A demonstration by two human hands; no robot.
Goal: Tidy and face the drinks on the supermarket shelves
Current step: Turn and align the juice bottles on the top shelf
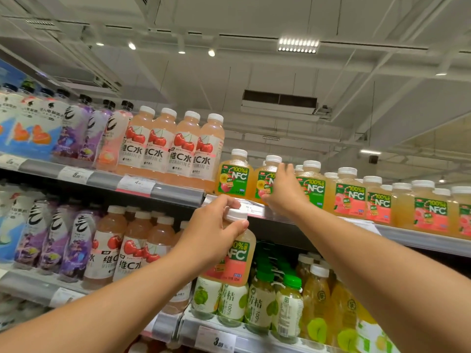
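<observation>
My left hand [214, 225] grips an NFC juice bottle with a pink label [235, 261] by its neck and white cap, held in front of the shelves below the top right shelf's edge. My right hand [283, 192] reaches up to that shelf [413, 236] and holds an NFC bottle with a green and yellow label [265, 182] around its body. One more yellow-label NFC bottle [233, 175] stands to its left. Several NFC bottles with pink labels [351, 197] line the shelf to the right.
Cherry vitamin C water bottles [178, 149] fill the upper left shelf, with purple and white drinks [76, 131] further left. Below stand more cherry bottles [132, 248], green-capped lime juice bottles [234, 301] and yellow juice bottles [318, 301]. Price tags run along the shelf rails.
</observation>
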